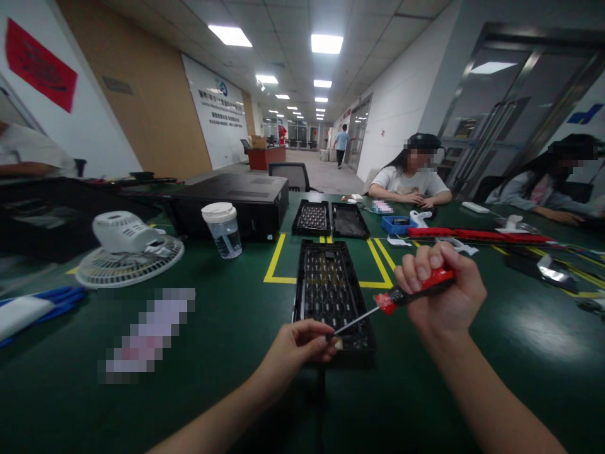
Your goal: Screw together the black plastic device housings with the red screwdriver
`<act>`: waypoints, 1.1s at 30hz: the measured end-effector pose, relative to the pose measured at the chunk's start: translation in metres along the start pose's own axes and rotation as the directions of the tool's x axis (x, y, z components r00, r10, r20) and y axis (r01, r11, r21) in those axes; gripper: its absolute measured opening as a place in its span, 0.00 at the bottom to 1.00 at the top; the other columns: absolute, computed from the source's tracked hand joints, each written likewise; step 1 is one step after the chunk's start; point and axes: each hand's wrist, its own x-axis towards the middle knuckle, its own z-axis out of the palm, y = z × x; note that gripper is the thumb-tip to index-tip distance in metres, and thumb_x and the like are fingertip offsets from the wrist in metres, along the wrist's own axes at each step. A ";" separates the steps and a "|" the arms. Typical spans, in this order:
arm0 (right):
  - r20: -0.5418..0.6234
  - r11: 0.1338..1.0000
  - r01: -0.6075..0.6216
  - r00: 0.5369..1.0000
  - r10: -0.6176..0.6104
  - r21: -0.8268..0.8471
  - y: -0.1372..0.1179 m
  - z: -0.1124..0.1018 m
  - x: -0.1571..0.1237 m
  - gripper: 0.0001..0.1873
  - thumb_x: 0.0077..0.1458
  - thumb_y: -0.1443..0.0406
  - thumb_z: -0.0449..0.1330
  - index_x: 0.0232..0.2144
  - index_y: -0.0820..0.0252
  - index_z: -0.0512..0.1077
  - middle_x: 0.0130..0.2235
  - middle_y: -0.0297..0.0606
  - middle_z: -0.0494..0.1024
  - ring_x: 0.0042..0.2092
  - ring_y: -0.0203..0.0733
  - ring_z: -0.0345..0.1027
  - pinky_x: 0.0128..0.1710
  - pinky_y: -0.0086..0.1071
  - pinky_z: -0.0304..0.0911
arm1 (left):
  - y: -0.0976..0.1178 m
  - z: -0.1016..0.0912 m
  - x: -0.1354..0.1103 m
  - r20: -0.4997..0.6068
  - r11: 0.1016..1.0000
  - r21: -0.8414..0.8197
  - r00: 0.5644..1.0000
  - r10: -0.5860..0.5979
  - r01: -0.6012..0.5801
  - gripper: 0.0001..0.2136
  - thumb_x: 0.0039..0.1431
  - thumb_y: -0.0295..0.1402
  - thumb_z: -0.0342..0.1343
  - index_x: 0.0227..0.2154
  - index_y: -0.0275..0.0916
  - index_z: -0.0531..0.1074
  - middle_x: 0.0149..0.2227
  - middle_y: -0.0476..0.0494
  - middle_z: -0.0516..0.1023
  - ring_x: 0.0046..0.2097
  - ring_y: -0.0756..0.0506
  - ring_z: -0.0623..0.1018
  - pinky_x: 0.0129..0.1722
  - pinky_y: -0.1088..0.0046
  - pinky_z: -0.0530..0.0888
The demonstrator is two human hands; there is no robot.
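My right hand (447, 287) is wrapped round the red and black handle of a screwdriver (390, 300). The metal shaft slants down to the left, and its tip meets the fingertips of my left hand (307, 340). Those fingers are pinched at the tip on something small and dark, too small to name. Both hands are above the near end of a black tray (302, 271), which holds rows of small parts in shaped slots. A second black case (350, 221) lies open farther back, its left half filled with small pieces.
On the left are a white fan (127, 243), a lidded cup (222, 230) and blue gloves (42, 309). Behind them stands a large black box (236, 192). A blue bin (397, 225) and red strips (472, 234) lie right. Two people sit beyond the green table (534, 378).
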 end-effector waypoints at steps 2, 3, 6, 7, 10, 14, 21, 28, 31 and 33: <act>0.051 1.000 0.001 0.999 -0.001 0.001 -0.001 0.000 -0.001 0.12 0.50 0.65 0.51 0.16 0.60 0.58 0.14 0.28 0.59 0.15 0.30 0.52 0.14 0.24 0.49 | 0.000 0.001 -0.001 -0.004 1.000 -0.014 1.000 -0.014 0.014 0.13 0.47 0.34 0.61 0.35 0.33 0.72 0.34 0.41 0.78 0.34 0.49 0.77 0.35 0.74 0.73; 0.083 1.000 0.002 0.997 -0.002 0.001 -0.001 0.000 -0.001 0.13 0.49 0.64 0.51 0.16 0.60 0.58 0.14 0.28 0.59 0.15 0.30 0.52 0.13 0.24 0.49 | 0.000 0.002 -0.001 -0.005 1.000 -0.017 1.000 -0.019 0.019 0.13 0.47 0.34 0.61 0.35 0.33 0.72 0.34 0.41 0.78 0.34 0.49 0.77 0.35 0.74 0.73; 0.138 1.000 0.027 0.990 -0.026 -0.004 -0.003 0.002 -0.003 0.12 0.49 0.65 0.50 0.16 0.61 0.60 0.14 0.29 0.59 0.14 0.30 0.52 0.12 0.24 0.49 | 0.000 0.004 -0.003 -0.004 1.000 -0.009 1.000 -0.011 0.011 0.12 0.47 0.33 0.61 0.35 0.32 0.72 0.33 0.41 0.78 0.33 0.49 0.77 0.34 0.74 0.73; 0.131 0.999 0.043 0.991 -0.041 -0.010 -0.004 0.003 -0.004 0.12 0.49 0.65 0.50 0.16 0.61 0.60 0.14 0.29 0.60 0.14 0.31 0.52 0.12 0.24 0.49 | 0.000 0.004 -0.004 -0.008 1.000 0.000 1.000 -0.004 0.004 0.12 0.47 0.32 0.61 0.35 0.32 0.72 0.33 0.42 0.78 0.34 0.49 0.77 0.34 0.75 0.74; 0.070 0.995 0.097 0.993 -0.094 -0.029 -0.004 0.007 -0.008 0.12 0.49 0.66 0.49 0.16 0.61 0.61 0.14 0.30 0.60 0.15 0.31 0.53 0.13 0.25 0.50 | 0.001 0.006 -0.005 -0.040 0.999 0.024 0.999 0.028 -0.027 0.11 0.48 0.32 0.60 0.35 0.32 0.72 0.32 0.42 0.78 0.36 0.48 0.77 0.34 0.75 0.74; 0.025 0.988 0.150 0.989 -0.149 -0.047 -0.004 0.012 -0.013 0.13 0.50 0.67 0.47 0.16 0.61 0.61 0.14 0.31 0.60 0.15 0.32 0.53 0.13 0.27 0.50 | 0.003 0.007 -0.006 -0.087 0.998 0.036 0.994 0.061 -0.058 0.09 0.50 0.31 0.58 0.34 0.33 0.71 0.34 0.43 0.77 0.39 0.46 0.77 0.35 0.74 0.74; 0.076 0.982 0.181 0.981 -0.177 -0.055 -0.004 0.016 -0.022 0.12 0.50 0.68 0.47 0.17 0.61 0.62 0.15 0.32 0.61 0.16 0.33 0.56 0.14 0.28 0.51 | 0.006 0.003 -0.004 -0.076 0.976 0.167 0.986 0.152 -0.138 0.07 0.50 0.30 0.57 0.34 0.35 0.71 0.35 0.44 0.77 0.40 0.45 0.77 0.36 0.70 0.75; 0.115 0.978 0.198 0.975 -0.189 -0.068 -0.002 0.016 -0.023 0.12 0.50 0.68 0.48 0.18 0.61 0.62 0.15 0.32 0.62 0.16 0.33 0.57 0.15 0.27 0.53 | 0.003 -0.001 -0.002 -0.034 0.901 0.362 0.962 0.271 -0.241 0.08 0.52 0.29 0.54 0.37 0.37 0.72 0.38 0.45 0.77 0.41 0.46 0.76 0.42 0.68 0.74; 0.112 0.976 0.204 0.974 -0.195 -0.080 -0.003 0.016 -0.022 0.12 0.50 0.68 0.47 0.18 0.61 0.62 0.15 0.32 0.62 0.16 0.33 0.56 0.14 0.28 0.53 | 0.004 -0.004 0.000 -0.007 0.835 0.475 0.947 0.320 -0.279 0.12 0.53 0.28 0.52 0.41 0.39 0.71 0.41 0.46 0.76 0.44 0.47 0.75 0.46 0.68 0.72; 0.108 0.973 0.212 0.973 -0.202 -0.088 -0.003 0.015 -0.020 0.12 0.50 0.68 0.47 0.17 0.61 0.62 0.15 0.32 0.62 0.16 0.33 0.56 0.14 0.28 0.52 | 0.006 -0.008 0.002 -0.002 0.776 0.556 0.933 0.361 -0.299 0.13 0.55 0.30 0.50 0.43 0.39 0.70 0.42 0.46 0.76 0.44 0.47 0.75 0.47 0.68 0.72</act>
